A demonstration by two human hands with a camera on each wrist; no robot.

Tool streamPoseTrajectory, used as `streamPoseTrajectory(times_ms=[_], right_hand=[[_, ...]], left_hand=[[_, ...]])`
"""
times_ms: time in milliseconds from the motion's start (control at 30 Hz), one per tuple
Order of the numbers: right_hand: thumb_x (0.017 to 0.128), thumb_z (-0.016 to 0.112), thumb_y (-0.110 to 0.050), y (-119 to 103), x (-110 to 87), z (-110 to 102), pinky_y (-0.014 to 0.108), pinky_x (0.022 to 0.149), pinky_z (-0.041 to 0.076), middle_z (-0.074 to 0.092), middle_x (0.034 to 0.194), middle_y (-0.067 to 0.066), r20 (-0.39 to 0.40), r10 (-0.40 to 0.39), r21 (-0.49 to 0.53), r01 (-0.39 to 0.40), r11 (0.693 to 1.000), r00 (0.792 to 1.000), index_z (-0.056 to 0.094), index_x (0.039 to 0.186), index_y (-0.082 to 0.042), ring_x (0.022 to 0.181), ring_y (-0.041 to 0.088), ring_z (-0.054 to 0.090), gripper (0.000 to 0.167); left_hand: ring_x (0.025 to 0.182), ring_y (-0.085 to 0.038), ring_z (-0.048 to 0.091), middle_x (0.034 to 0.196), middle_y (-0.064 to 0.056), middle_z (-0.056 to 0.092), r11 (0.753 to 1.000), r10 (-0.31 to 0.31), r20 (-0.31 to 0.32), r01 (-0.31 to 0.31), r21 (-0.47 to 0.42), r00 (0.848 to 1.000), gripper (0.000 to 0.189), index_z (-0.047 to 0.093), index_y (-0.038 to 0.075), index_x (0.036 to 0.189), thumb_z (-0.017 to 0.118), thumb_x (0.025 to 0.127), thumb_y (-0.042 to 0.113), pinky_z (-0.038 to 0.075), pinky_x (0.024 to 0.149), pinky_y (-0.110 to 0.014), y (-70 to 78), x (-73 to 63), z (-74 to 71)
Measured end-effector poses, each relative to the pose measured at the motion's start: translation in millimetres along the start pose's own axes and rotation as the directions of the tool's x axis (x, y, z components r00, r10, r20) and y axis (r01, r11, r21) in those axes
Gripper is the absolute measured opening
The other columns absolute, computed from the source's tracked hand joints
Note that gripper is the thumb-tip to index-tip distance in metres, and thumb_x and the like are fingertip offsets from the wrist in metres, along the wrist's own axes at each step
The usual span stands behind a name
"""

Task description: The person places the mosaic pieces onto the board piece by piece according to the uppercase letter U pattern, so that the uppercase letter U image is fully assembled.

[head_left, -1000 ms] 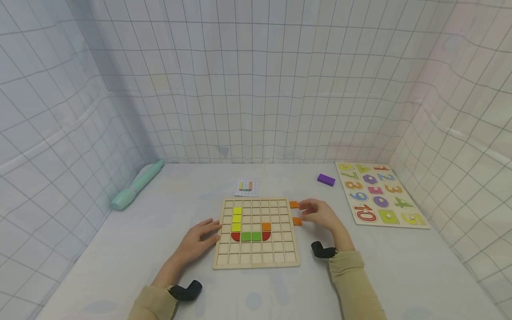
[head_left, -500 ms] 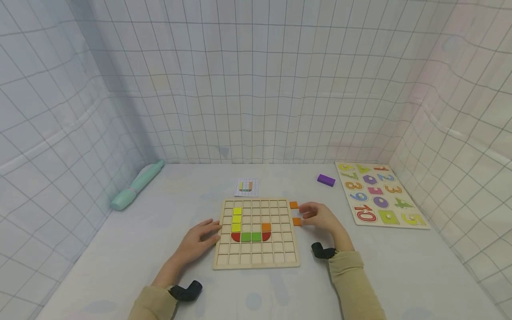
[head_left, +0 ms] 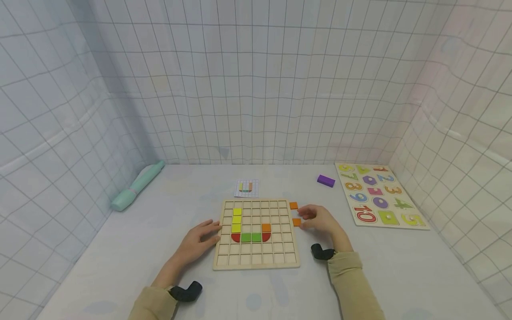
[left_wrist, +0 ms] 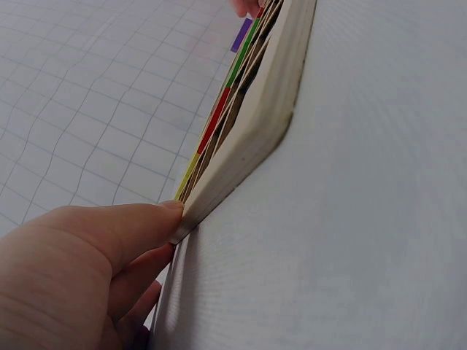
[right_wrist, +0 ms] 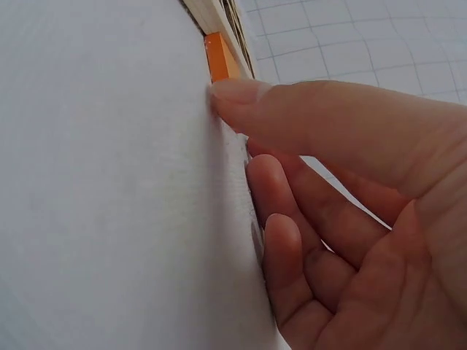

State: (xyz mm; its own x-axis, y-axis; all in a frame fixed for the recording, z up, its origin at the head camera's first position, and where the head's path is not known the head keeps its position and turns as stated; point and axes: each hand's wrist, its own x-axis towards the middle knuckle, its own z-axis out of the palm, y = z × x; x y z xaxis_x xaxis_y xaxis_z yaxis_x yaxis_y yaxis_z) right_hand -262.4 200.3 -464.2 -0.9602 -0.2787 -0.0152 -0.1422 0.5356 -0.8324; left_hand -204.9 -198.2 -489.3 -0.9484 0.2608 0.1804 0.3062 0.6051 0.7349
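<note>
A wooden grid board [head_left: 256, 259] lies flat on the table. In it, three yellow squares [head_left: 237, 219], two green squares [head_left: 251, 238], an orange square [head_left: 266, 227] and two rounded red pieces [head_left: 236, 238] form an uneven U. My left hand [head_left: 195, 242] rests at the board's left edge, fingers relaxed and thumb touching the rim. Beside the right edge lie two loose orange tiles, a far one [head_left: 294, 206] and a near one [head_left: 296, 222]. My right hand [head_left: 320, 221] has its thumb tip against the near tile, fingers loosely bent; the thumb partly hides that tile in the right wrist view.
Behind the board lies a small card [head_left: 246, 188] printed with a coloured U on a grid. A purple block [head_left: 326, 181] and a number puzzle board [head_left: 380, 195] are at the right back. A mint-green rolled bundle [head_left: 138, 186] lies at far left. Gridded cloth walls [head_left: 256, 89] surround the table.
My right hand has shifted slightly toward me, its fingers lowering beside the near orange tile. The left hand and the pieces in the board have stayed put.
</note>
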Motion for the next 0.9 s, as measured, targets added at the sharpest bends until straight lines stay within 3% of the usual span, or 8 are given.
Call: streamPoseTrajectory(times_ms=[333, 900], right_hand=[[0.071, 0.078, -0.003, 1.6, 0.2, 2.4, 0.034, 0.082, 0.049, 0.066, 0.099, 0.009, -0.014, -0.001, -0.022, 0.001, 1.000, 1.000, 0.065, 0.106, 0.002, 0.090, 0.022, 0.059, 0.037], [0.073, 0.077, -0.005, -3.6, -4.3, 0.9, 0.029, 0.075, 0.047, 0.064, 0.087, 0.004, -0.027, 0.014, -0.087, -0.016, 0.996, 1.000, 0.067, 0.101, -0.002, 0.080, 0.016, 0.056, 0.029]], left_hand=[[0.134, -0.035, 0.033, 0.135, -0.008, 0.053, 1.000, -0.014, 0.006, 0.014, -0.003, 1.000, 0.040, 0.062, 0.007, 0.123, 0.065, 0.089, 0.028, 0.026, 0.107, -0.056, -0.7, 0.4, 0.5], [0.133, -0.036, 0.034, 0.133, -0.009, 0.054, 1.000, 0.016, -0.003, -0.016, -0.013, 1.000, 0.039, 0.063, 0.007, 0.122, 0.066, 0.089, 0.027, 0.027, 0.107, -0.056, -2.7, 0.3, 0.4]])
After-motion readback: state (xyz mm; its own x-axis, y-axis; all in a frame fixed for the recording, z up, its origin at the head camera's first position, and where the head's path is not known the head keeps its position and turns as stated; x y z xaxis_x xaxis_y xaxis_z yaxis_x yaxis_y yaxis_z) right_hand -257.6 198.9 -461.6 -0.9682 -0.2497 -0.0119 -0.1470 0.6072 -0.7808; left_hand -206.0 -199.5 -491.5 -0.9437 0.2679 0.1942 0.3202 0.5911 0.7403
